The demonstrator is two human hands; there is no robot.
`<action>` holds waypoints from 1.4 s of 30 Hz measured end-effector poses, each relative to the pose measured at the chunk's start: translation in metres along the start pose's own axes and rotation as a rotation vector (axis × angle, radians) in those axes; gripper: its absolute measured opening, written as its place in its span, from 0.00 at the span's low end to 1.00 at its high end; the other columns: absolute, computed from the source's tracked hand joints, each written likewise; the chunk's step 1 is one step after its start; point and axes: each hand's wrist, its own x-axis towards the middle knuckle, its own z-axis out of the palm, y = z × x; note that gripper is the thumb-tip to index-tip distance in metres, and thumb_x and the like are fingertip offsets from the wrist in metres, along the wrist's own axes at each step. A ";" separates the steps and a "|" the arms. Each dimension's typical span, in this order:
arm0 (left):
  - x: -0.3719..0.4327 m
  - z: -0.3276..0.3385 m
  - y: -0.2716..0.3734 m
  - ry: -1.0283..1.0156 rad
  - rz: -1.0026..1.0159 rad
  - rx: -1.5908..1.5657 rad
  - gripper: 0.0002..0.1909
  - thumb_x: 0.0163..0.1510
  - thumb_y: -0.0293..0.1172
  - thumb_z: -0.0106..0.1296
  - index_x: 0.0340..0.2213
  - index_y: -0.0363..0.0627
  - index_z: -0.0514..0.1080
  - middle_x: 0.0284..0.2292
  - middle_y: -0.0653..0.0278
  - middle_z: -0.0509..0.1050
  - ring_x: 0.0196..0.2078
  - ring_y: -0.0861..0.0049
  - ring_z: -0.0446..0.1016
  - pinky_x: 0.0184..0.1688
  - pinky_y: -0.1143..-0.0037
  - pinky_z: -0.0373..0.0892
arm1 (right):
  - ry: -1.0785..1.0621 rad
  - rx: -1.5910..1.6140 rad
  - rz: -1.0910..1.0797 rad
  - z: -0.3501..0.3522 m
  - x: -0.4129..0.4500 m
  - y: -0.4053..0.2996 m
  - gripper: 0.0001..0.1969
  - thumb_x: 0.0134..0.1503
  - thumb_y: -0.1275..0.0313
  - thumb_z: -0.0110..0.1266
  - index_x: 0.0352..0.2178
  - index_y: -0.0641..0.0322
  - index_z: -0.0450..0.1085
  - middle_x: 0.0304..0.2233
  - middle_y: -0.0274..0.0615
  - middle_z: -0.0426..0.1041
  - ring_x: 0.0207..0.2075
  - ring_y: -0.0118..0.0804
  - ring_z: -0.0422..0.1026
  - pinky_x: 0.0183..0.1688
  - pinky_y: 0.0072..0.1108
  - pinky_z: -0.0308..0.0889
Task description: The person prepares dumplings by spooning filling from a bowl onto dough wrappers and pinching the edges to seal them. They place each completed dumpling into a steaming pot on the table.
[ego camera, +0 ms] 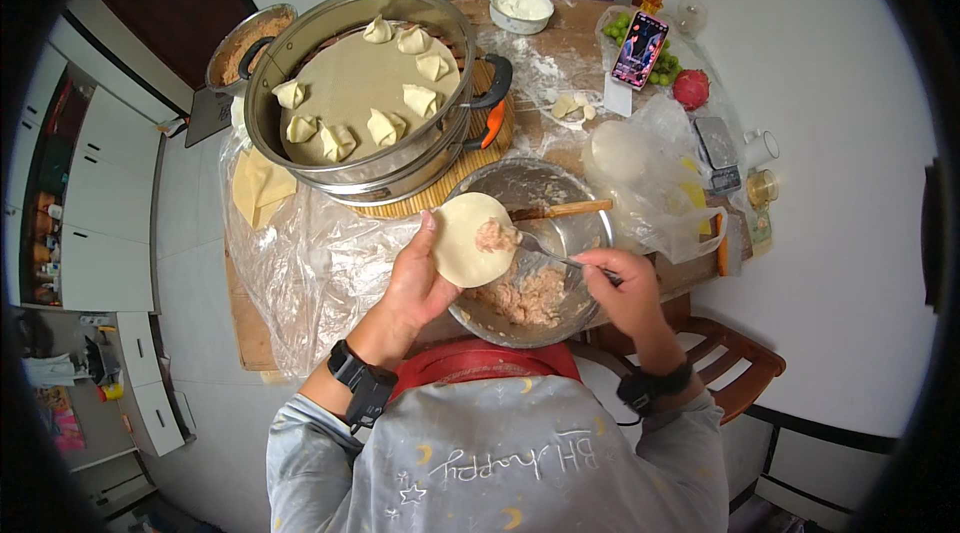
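Observation:
A round dough wrapper (pixel 466 254) lies across the fingers of my left hand (pixel 420 274), over the left side of a metal bowl. My right hand (pixel 624 285) grips a metal utensil (pixel 551 254), whose head touches a lump of meat filling (pixel 495 234) on the wrapper; its exact shape is hidden. More minced filling (pixel 529 298) lies in the metal bowl (pixel 592 222), where a wooden-handled tool (pixel 570 209) also rests. Up and to the left, several folded dumplings (pixel 386 126) sit apart on the lined tray of a steamer pot (pixel 360 177).
Around the bowl are plastic sheeting (pixel 330 270), a plastic bag (pixel 660 188) and stacked wrappers (pixel 262 188). Farther back stand a flour bowl (pixel 521 24), a second filling bowl (pixel 225 53), a propped phone (pixel 640 49), a dragon fruit (pixel 691 89) and a scale (pixel 718 150). A wooden chair (pixel 731 360) stands at the right.

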 end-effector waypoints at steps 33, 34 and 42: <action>-0.027 -0.043 0.043 0.167 0.309 -0.151 0.28 0.57 0.52 0.33 0.50 0.41 0.59 0.49 0.56 0.64 0.52 0.63 0.63 0.55 0.63 0.58 | -0.310 -0.454 0.053 0.022 0.020 0.015 0.08 0.46 0.75 0.51 0.30 0.62 0.73 0.23 0.47 0.73 0.23 0.37 0.73 0.27 0.21 0.66; -0.030 -0.046 0.042 0.146 0.300 -0.166 0.27 0.58 0.51 0.34 0.50 0.42 0.59 0.49 0.57 0.65 0.52 0.63 0.63 0.55 0.63 0.57 | -0.312 -0.453 0.054 0.027 0.020 0.021 0.08 0.46 0.75 0.51 0.30 0.62 0.73 0.23 0.47 0.73 0.23 0.37 0.73 0.27 0.21 0.66; -0.039 -0.058 0.031 0.130 0.305 -0.218 0.27 0.58 0.50 0.35 0.49 0.42 0.59 0.48 0.58 0.65 0.50 0.63 0.64 0.54 0.63 0.59 | -0.488 -0.508 -0.038 0.042 0.022 0.014 0.08 0.43 0.73 0.52 0.27 0.59 0.73 0.20 0.46 0.71 0.22 0.45 0.70 0.26 0.28 0.64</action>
